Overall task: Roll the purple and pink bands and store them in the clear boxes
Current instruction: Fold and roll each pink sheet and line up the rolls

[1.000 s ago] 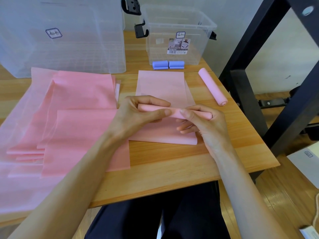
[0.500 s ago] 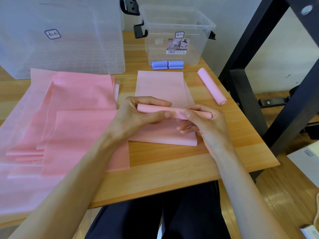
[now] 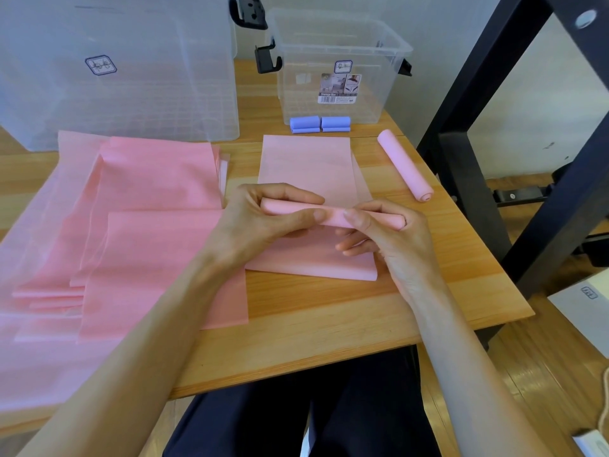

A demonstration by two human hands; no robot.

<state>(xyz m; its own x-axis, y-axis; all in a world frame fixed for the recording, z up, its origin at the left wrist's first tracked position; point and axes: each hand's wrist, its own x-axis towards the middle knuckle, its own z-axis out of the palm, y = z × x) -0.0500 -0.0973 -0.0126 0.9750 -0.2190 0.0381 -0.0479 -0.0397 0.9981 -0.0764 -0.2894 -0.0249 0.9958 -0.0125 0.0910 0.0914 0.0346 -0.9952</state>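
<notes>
A large clear box (image 3: 125,70) stands at the upper left of the frame on a wooden table (image 3: 316,311). Below it, a spread of flat pink bands (image 3: 138,232) covers the left half of the tabletop, their edges overlapping. At the centre, a person's left hand (image 3: 260,222) curls its fingers and thumb round the left end of a half-made pink roll (image 3: 296,209), which lies crosswise over its own unrolled length (image 3: 309,166) stretching toward the top of the frame. The right hand (image 3: 385,239) pinches the roll's right end, thumb on top and fingers tucked beneath, so both hands are clamped on the same roll, thumbs nearly meeting at its middle. Above centre, two folded purple bands (image 3: 319,124) lie side by side on the table, just in front of a small clear box (image 3: 339,70) bearing a printed label. To the right, a finished pink roll (image 3: 404,166) rests diagonally near the table's right edge, apart from the hands. A black metal frame (image 3: 494,133) stands at the far right.
</notes>
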